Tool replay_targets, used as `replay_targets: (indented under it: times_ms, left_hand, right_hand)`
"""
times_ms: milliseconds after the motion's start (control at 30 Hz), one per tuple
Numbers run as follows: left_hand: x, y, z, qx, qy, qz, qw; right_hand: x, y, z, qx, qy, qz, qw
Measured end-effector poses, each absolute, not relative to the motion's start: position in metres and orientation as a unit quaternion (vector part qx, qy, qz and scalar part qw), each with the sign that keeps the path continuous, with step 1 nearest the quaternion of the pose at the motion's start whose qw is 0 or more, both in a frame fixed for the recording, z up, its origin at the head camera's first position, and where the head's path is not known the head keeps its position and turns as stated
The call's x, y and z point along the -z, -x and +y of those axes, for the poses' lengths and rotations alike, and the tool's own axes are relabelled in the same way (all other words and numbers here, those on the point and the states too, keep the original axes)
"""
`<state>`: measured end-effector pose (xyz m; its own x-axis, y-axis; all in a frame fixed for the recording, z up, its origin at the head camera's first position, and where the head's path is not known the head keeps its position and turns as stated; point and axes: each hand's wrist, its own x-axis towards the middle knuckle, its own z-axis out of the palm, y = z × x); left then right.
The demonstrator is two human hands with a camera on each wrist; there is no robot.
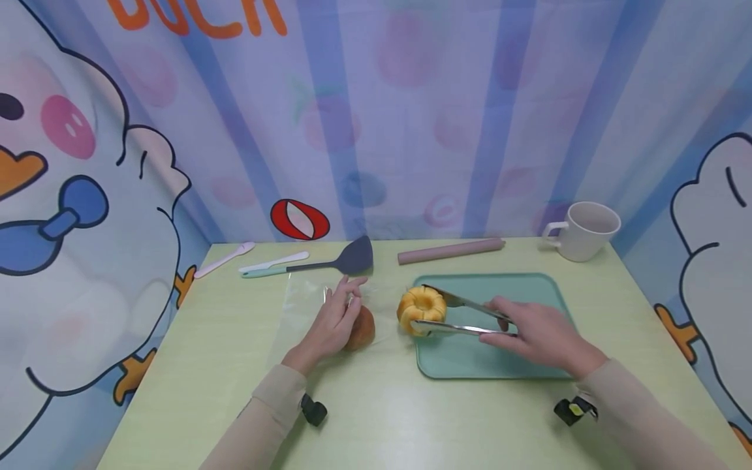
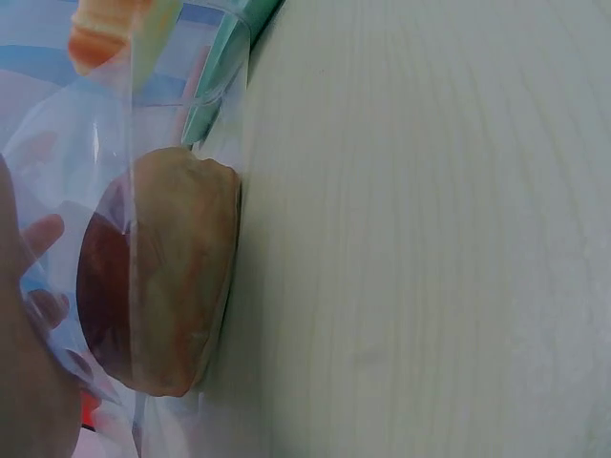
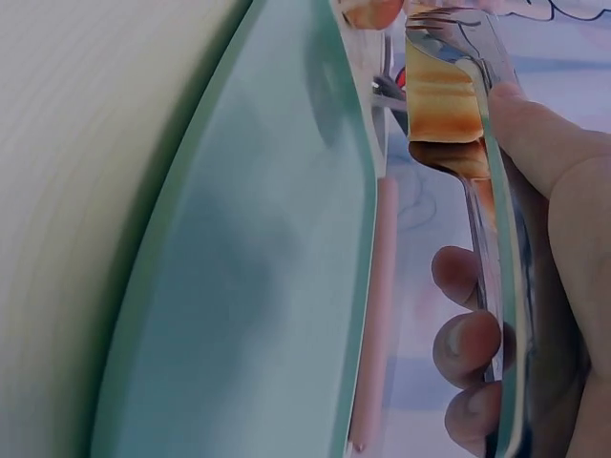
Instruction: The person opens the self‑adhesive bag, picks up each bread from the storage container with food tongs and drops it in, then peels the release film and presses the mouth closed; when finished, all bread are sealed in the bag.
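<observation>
My right hand (image 1: 537, 333) grips a pair of metal tongs (image 1: 461, 329). Between the tong ends is a golden, ring-shaped bread (image 1: 422, 307), over the left edge of a green tray (image 1: 493, 373). In the right wrist view the bread (image 3: 444, 100) sits between the tong tips, and my fingers (image 3: 468, 348) wrap the tong arms. My left hand (image 1: 331, 323) holds a clear plastic bag (image 1: 296, 300) by its film. A round brown bun (image 1: 362, 329) lies beside that hand. In the left wrist view the bun (image 2: 181, 277) shows partly through the film; my fingertips (image 2: 43, 234) also show through it.
Along the back lie a pink spoon (image 1: 226, 259), a white-handled utensil (image 1: 276, 262), a dark-headed spatula (image 1: 352, 256) and a pink rolling pin (image 1: 451, 250). A white mug (image 1: 587, 232) stands at the back right corner. A printed curtain hangs behind the table.
</observation>
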<state>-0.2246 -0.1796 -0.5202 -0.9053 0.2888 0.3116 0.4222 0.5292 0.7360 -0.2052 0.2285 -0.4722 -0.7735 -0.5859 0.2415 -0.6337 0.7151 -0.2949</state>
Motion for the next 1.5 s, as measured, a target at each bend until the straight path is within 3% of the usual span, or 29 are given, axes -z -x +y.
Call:
replay_targets:
  times_ms: [467,700,1500]
  left_hand:
    - [0.515,0.223,-0.179,0.410,0.210,-0.885,0.063]
    - [0.518,0.223,-0.177,0.404,0.206,-0.890,0.052]
    - [0.523,0.225,-0.171,0.404,0.228,-0.882,0.081]
  right_hand:
    - [0.469,0.212,0.204,-0.177,-0.341,-0.923,0.026]
    - [0.468,0.216,0.196,-0.154,-0.352,-0.923,0.033]
    - [0.479,0.218,0.166,-0.134,-0.360,-0.923,0.024]
